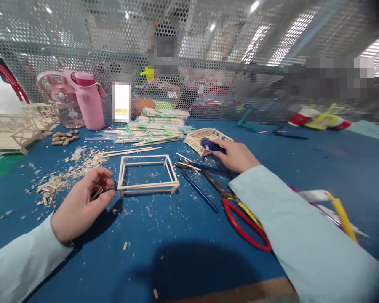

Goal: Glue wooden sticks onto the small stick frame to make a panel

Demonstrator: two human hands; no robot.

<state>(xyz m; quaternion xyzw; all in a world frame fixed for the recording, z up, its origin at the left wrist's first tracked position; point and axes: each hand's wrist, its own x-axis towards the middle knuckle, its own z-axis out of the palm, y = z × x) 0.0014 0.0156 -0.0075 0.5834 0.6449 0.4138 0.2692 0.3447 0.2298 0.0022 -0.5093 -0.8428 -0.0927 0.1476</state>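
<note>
A box frame of thin wooden sticks (148, 174) stands on the blue table (164, 235). My left hand (84, 202) rests left of it, fingers curled round some short stick pieces, touching the frame's near left corner. My right hand (235, 155) reaches to the far right and grips a small blue object (211, 145) at the edge of a shallow stick-built tray (205, 136). Red-handled scissors (240, 214) and a dark blue stick-like tool (198, 190) lie under my right forearm.
Stick offcuts and chips (66, 172) litter the left. A bundle of long sticks (151, 128) lies behind the frame. Two pink bottles (82, 103) and a stick model (22, 124) stand far left. A perforated metal screen (208, 50) closes the back. Yellow tools (342, 214) lie at right.
</note>
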